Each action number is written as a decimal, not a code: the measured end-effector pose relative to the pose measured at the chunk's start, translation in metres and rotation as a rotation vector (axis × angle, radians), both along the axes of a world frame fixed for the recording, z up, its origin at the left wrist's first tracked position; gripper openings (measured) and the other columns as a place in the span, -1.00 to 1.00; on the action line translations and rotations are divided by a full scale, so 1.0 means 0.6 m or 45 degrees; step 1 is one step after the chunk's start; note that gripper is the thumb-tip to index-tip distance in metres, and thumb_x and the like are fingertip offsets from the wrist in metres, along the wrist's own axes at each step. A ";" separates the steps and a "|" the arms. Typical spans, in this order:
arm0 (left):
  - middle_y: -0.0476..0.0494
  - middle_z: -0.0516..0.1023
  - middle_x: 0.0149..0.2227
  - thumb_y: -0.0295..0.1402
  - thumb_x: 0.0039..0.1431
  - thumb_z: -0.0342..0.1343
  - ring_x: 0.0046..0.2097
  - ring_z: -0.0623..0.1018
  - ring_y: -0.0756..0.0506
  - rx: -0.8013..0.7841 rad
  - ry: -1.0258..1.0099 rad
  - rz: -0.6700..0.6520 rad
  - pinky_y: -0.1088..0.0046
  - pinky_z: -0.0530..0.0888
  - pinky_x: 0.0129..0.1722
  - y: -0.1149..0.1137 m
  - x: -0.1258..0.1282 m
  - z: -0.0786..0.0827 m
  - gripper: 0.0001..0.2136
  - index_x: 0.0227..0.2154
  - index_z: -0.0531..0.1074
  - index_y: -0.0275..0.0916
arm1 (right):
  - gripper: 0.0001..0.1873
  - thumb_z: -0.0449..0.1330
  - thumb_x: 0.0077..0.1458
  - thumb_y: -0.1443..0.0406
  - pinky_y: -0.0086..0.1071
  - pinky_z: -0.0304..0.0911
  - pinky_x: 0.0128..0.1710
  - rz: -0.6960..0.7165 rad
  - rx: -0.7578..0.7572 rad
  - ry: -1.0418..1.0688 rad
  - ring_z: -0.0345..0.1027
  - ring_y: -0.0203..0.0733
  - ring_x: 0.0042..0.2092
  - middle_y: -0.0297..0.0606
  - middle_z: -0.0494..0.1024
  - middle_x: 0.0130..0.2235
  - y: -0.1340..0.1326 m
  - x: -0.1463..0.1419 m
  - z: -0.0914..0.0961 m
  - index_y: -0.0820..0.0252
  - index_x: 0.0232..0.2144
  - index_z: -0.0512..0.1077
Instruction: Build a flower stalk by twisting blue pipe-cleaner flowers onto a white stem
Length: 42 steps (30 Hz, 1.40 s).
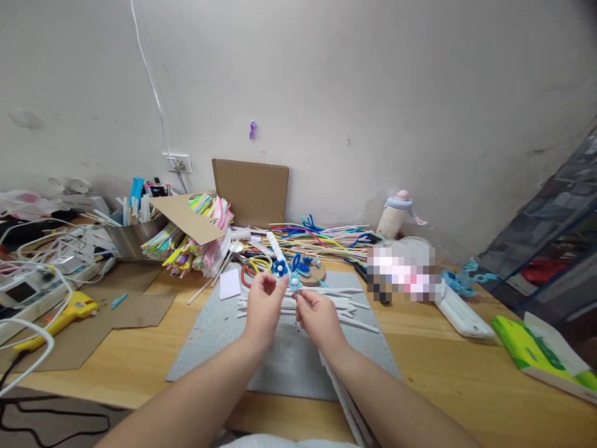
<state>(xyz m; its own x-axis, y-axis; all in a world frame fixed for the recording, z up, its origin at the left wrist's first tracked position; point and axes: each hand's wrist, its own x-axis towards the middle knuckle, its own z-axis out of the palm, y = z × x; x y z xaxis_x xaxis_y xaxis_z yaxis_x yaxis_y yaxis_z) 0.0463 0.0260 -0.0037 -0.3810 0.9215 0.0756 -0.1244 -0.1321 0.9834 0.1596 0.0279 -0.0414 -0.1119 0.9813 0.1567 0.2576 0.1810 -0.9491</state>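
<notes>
Over the cutting mat, my right hand [321,316] pinches a small light-blue pipe-cleaner flower [295,284] with a white centre from below. My left hand [265,306] is closed with thumb and fingertips at the left edge of that flower; its exact grip is partly hidden. Just beyond the fingers lie a dark-blue flower [280,268] and a white wrapped stick [275,246]. More dark-blue pieces [302,264] rest by a round cardboard disc [317,274]. White pipe cleaners [345,303] spread across the grey mat [214,348] under my hands.
Scissors [255,266] and a white card [229,284] lie left of the hands. Bundled pipe cleaners [186,249], a metal container [130,242] and a yellow glue gun [63,317] stand farther left. A bottle [394,216], a white device [464,314] and a green tissue pack [532,348] are right.
</notes>
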 end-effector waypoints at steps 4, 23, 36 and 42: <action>0.09 0.29 -0.56 -0.12 -0.27 0.24 -0.58 0.30 0.09 -0.163 -0.155 -0.123 0.61 0.17 -0.68 -0.009 0.036 -0.012 -0.62 -0.49 0.23 -0.22 | -0.70 -0.04 0.08 0.19 -0.51 0.02 -0.62 -0.022 0.113 -0.063 0.15 -0.34 -0.63 -0.38 0.32 -0.66 -0.006 0.001 0.008 0.21 -0.54 0.37; 0.09 0.32 -0.60 -0.17 -0.31 0.28 -0.60 0.29 0.12 -0.134 -0.335 -0.275 0.62 0.18 -0.66 0.011 0.024 -0.032 -0.67 -0.53 0.35 -0.28 | -0.71 0.00 0.03 0.12 -0.52 -0.06 -0.75 0.086 -0.143 0.271 0.05 -0.39 -0.73 -0.46 0.24 -0.71 0.004 -0.003 -0.001 0.21 -0.51 0.33; 0.07 0.37 -0.55 -0.22 -0.31 0.29 -0.54 0.36 0.09 -0.073 -0.361 -0.212 0.54 0.31 -0.52 0.016 0.028 -0.035 -0.68 -0.51 0.36 -0.30 | -0.68 -0.03 0.07 0.13 -0.50 0.00 -0.67 0.037 0.027 0.050 0.13 -0.36 -0.67 -0.42 0.29 -0.69 0.003 0.002 -0.005 0.19 -0.58 0.30; 0.09 0.35 -0.58 -0.26 -0.32 0.31 -0.55 0.34 0.12 -0.151 -0.555 -0.313 0.60 0.28 -0.53 0.017 0.021 -0.034 -0.72 -0.55 0.38 -0.30 | -0.73 -0.04 0.05 0.14 -0.52 -0.04 -0.74 0.161 -0.146 0.261 0.03 -0.41 -0.74 -0.48 0.24 -0.70 0.008 -0.003 -0.004 0.18 -0.53 0.28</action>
